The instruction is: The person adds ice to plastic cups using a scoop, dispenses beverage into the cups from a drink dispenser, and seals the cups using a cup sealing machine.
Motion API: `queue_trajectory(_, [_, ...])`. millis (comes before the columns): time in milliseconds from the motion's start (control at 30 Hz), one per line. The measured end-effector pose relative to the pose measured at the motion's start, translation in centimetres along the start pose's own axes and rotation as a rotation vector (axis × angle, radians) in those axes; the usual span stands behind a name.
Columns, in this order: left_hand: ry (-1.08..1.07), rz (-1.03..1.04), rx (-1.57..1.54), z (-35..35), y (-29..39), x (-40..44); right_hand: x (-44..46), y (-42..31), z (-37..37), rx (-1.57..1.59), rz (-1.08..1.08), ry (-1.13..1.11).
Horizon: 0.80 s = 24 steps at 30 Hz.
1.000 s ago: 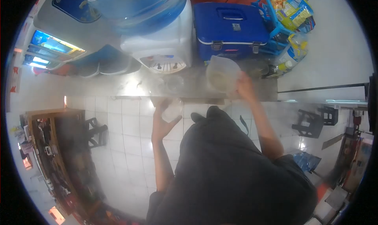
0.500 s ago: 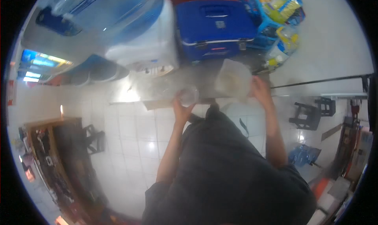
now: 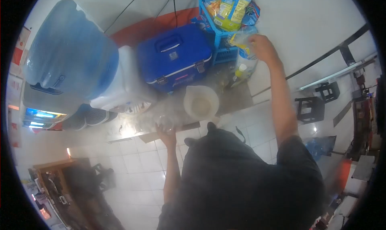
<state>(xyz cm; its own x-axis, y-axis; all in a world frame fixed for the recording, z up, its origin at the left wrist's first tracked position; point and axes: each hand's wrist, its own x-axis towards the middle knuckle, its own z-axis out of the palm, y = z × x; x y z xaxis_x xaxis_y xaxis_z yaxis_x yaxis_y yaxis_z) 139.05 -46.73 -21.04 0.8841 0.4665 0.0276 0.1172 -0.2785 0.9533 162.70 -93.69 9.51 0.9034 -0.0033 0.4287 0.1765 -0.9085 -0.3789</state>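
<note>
My left hand (image 3: pixel 167 136) is at the counter's front edge, its fingers around a clear cup (image 3: pixel 165 121). A whitish, see-through pitcher (image 3: pixel 202 103) with a spout stands to the right of the cup, with pale content at its bottom. My right hand (image 3: pixel 263 49) is raised at the back right, its fingers closed at the top of a clear plastic bag (image 3: pixel 241 37) beside the blue basket (image 3: pixel 217 39). What exactly the fingertips grip is partly hidden. Below that hand stands a bottle with a yellow-green top (image 3: pixel 240 71).
A blue cooler box (image 3: pixel 175 57) stands behind the pitcher. To its left is a white water dispenser (image 3: pixel 130 79) with a large blue water bottle (image 3: pixel 68 53). Colourful packets (image 3: pixel 231 10) fill the basket. Dark stools (image 3: pixel 309 111) stand on the floor at right.
My right hand has left the pitcher's side and risen to the plastic bag by the basket. My left hand stays at the cup. The camera view has shifted and tilted.
</note>
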Motion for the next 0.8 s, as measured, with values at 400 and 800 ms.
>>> queue_trajectory(400, [0.112, -0.087, 0.245, 1.6, -0.4, -1.4, 0.1, 1.1, -0.7, 0.014, -0.088, -0.23])
queue_trajectory(800, [0.42, -0.076, 0.236, 1.3, 13.0, -4.6, -4.9, 1.8, -1.2, -0.061, 0.045, 0.012])
